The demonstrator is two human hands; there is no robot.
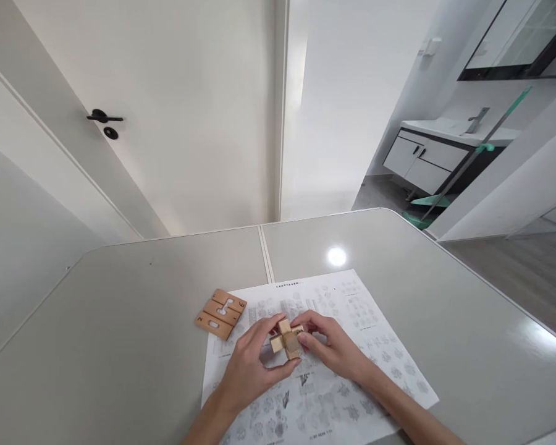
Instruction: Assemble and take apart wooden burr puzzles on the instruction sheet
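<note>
Both hands hold a small wooden burr puzzle [287,339], made of crossed pale blocks, above a printed sheet. My left hand [254,353] grips it from the left, thumb under its near end and fingers at its far end. On the other side, my right hand [330,343] pinches its right block between thumb and fingers. Under the hands lies a white instruction sheet [375,334] with rows of small grey diagrams. A flat wooden piece [221,314] with cut-out slots and dark number marks rests at the sheet's upper left edge.
The grey table [120,321] has a pale seam [265,253] running from its far edge. Behind it is a white door [189,111] with a black handle [104,117]. To the right, a washbasin cabinet [426,154] and a green-handled broom [484,145] stand beyond an opening.
</note>
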